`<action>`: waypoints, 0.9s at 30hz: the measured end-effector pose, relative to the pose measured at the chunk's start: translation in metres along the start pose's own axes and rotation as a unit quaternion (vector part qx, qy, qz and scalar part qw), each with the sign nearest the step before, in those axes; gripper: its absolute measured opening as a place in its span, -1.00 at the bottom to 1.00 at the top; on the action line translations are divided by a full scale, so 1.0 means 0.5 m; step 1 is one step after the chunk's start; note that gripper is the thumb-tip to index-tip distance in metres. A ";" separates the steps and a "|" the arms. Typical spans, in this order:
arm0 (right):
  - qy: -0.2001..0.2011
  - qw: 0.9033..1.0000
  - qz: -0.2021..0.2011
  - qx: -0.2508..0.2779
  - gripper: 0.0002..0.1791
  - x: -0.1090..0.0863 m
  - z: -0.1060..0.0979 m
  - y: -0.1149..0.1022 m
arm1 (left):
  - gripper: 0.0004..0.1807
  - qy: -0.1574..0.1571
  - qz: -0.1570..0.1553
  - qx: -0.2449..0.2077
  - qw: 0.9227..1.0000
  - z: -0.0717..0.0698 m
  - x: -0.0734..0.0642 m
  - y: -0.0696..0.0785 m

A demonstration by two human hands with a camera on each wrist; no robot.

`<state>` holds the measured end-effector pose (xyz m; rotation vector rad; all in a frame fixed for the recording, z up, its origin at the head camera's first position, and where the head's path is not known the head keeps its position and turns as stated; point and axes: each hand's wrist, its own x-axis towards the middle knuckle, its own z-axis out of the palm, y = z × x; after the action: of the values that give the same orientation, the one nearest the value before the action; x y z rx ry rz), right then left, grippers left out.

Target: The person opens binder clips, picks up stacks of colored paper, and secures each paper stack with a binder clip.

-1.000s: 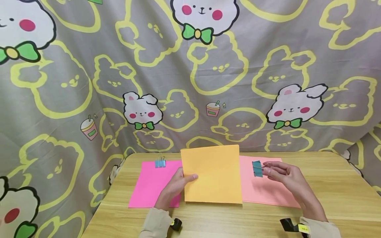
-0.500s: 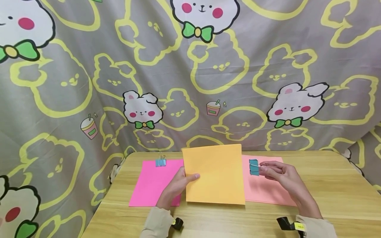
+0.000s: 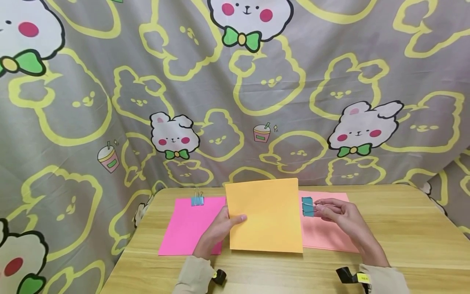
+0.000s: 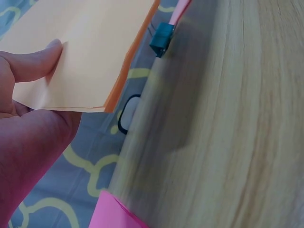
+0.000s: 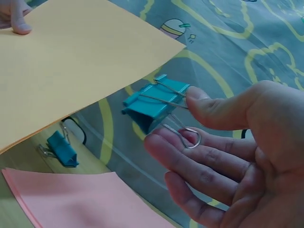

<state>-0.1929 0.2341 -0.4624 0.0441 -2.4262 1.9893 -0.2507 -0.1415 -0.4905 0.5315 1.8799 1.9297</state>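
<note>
My left hand (image 3: 218,228) grips the left side of a stack of orange paper (image 3: 265,216), thumb on the front face, holding it tilted up above the table. The layered edge of the stack (image 4: 124,76) shows in the left wrist view. My right hand (image 3: 343,216) pinches a teal binder clip (image 3: 307,206) by its wire handles, thumb on one handle (image 5: 164,100) and fingers by the other. The clip's body is close beside the stack's right edge. Behind the right hand and the orange paper, salmon-pink paper (image 3: 330,234) lies on the table, partly hidden.
Magenta paper (image 3: 187,228) lies at the left with a teal binder clip (image 3: 197,201) at its top edge. Another teal binder clip (image 5: 62,149) rests on the wooden table (image 3: 415,237) beyond the salmon paper, hidden in the head view. A patterned grey curtain (image 3: 216,90) hangs behind.
My right hand has moved left with the binder clip, closer to the orange stack's right edge. My left hand and the stack have shifted slightly right.
</note>
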 end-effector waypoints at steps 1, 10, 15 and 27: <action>0.000 1.000 0.000 0.003 -0.46 0.000 0.003 0.001 | -0.54 0.000 0.000 -0.002 1.000 0.001 0.000 0.000; -0.016 0.999 -0.022 0.023 -0.52 0.002 0.015 0.005 | -0.57 0.004 0.000 -0.009 1.000 0.002 -0.001 -0.003; -0.015 0.999 -0.022 0.025 -0.52 0.002 0.016 0.002 | -0.56 0.015 -0.008 0.009 1.000 0.002 -0.004 0.000; -0.030 0.999 -0.021 0.026 -0.52 0.005 0.021 0.002 | -0.59 0.018 -0.008 0.006 1.000 0.008 -0.002 0.005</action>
<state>-0.1951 0.2237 -0.4652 0.1549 -2.3875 2.0616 -0.2476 -0.1388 -0.4880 0.4870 1.9125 1.9303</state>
